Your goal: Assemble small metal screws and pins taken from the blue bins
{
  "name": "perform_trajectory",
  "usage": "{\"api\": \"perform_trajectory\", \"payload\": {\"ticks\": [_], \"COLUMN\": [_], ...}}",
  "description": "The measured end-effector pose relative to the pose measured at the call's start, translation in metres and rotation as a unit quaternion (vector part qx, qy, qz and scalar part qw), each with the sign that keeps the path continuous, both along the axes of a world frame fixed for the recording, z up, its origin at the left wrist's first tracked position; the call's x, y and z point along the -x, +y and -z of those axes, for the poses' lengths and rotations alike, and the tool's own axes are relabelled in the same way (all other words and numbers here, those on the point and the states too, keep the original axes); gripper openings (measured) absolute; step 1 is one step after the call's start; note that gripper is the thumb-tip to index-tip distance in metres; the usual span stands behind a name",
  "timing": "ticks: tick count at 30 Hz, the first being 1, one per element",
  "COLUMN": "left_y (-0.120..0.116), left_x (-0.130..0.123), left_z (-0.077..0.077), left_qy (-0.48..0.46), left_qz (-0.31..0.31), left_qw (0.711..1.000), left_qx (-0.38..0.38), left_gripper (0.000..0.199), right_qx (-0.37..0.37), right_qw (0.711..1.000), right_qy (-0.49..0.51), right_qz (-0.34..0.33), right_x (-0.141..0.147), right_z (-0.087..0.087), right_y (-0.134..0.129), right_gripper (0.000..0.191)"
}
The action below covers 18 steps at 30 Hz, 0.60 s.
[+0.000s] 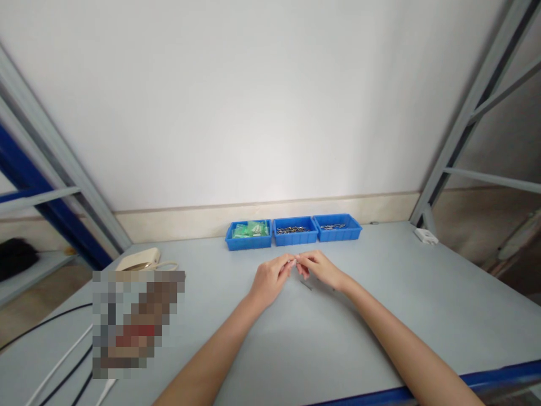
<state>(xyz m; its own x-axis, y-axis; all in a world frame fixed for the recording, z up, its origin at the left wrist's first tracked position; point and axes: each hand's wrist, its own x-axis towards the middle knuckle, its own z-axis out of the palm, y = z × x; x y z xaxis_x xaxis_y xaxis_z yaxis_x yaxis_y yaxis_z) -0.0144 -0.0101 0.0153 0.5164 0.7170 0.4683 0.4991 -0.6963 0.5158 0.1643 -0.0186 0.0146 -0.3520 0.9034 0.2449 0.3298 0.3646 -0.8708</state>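
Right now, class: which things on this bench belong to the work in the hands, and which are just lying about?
In use: left hand and right hand pinching a small part; three blue bins; thin metal piece.

Lying about: beige device; cables; white block.

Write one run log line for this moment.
left hand: pinching small part | right hand: pinching same part | small part: above table | blue bins: behind

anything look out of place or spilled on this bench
Mostly tidy. The three blue bins sit in a straight row by the wall, with nothing spilled. The one stray is a small dark metal piece lying loose on the table just under the right hand, whose fingertips meet the left hand on a tiny part.
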Motion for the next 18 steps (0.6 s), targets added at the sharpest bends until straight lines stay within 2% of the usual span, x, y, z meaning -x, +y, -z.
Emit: {"api": "perform_trajectory", "payload": {"ticks": [7, 11, 18], "left_y": [0.0047, 0.0041, 0.0028], "left_x": [0.0002, -0.0007, -0.0017], "left_z": [0.0002, -0.0002, 0.0016], "left_qy": [-0.06, -0.045, -0.035], "left_qz": [-0.038, -0.03, 0.001], "left_qw": [0.996, 0.996, 0.996], "left_qx": [0.056, 0.067, 0.082], "left_gripper": [0.036, 0.041, 0.031], "right_qx": [-0.01, -0.027, -0.032], "right_qw": [1.0, 1.0, 0.999], "right_qy": [0.023, 0.01, 0.004], "right_qz": [-0.012, -0.005, 0.006], "right_x": [0.0016, 0.0004, -0.0002], "right_z": [-0.0012, -0.0033, -0.0035], "right_y": [-0.0004, -0.002, -0.0032], "right_gripper": [0.038, 0.035, 0.038]}}
